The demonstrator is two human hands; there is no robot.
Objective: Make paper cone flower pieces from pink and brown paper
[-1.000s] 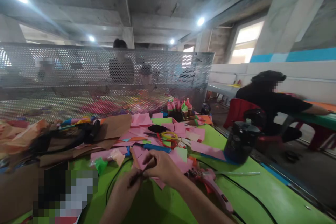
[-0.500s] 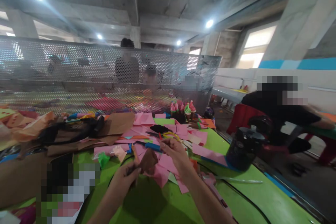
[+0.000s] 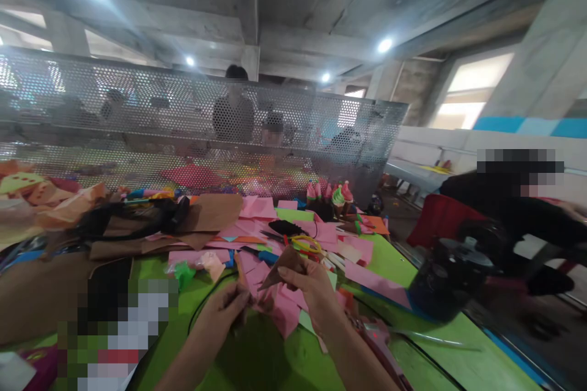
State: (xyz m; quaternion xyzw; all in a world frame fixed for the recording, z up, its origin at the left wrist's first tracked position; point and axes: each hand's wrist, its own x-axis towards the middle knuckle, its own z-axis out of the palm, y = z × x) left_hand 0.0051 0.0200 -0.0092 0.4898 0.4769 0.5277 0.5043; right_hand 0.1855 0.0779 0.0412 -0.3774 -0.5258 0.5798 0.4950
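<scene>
My two hands meet low in the middle of the view over a green table [image 3: 275, 360]. My right hand [image 3: 312, 284] pinches a brown paper cone [image 3: 282, 264] at its upper edge, the point of the cone aimed left and down. My left hand [image 3: 227, 308] is closed at the cone's tip, fingers pressed together on the brown paper. Under the hands lie loose pink paper pieces [image 3: 279, 311].
Pink, green and brown paper sheets [image 3: 215, 211] and scissors [image 3: 305, 244] litter the table. A black jar [image 3: 447, 278] stands at the right, a glue gun [image 3: 378, 339] by my right forearm. A perforated metal screen [image 3: 183, 128] backs the table; a seated person [image 3: 518, 214] is at right.
The brown paper has been lifted off the table and turned; my right hand rose to hold its top edge. The view has tilted and shifted left.
</scene>
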